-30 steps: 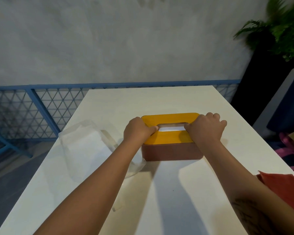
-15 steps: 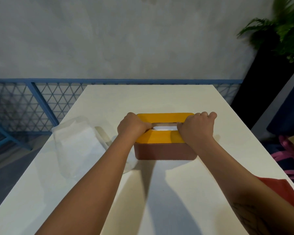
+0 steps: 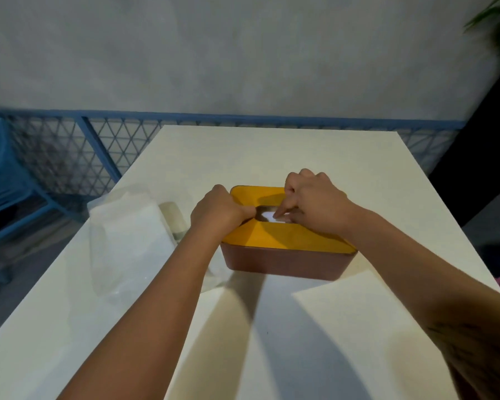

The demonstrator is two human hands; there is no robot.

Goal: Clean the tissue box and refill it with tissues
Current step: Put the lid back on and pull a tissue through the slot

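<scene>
We're over the table now, and the tissue box sits about midway between the near and far edges, a little closer to the right edge, with its long brown side facing us. The yellow lid is on.

Our left hand is curled round the lid's left end, thumb tucked at the left tip of the slot. We read that as a brace, pinning the lid and box down so nothing slides or lifts.

Our right hand hovers over the slot with most fingers folded and the index finger poking down onto the white tissue showing in the opening. Whether it has actually caught the sheet we cannot tell, as the thumb is hidden. The aim looks like teasing the top sheet up through the slot.

By the left edge lies a crumpled clear plastic wrapper, set aside out of the way of the box. We'd judge the refill nearly done.
</scene>
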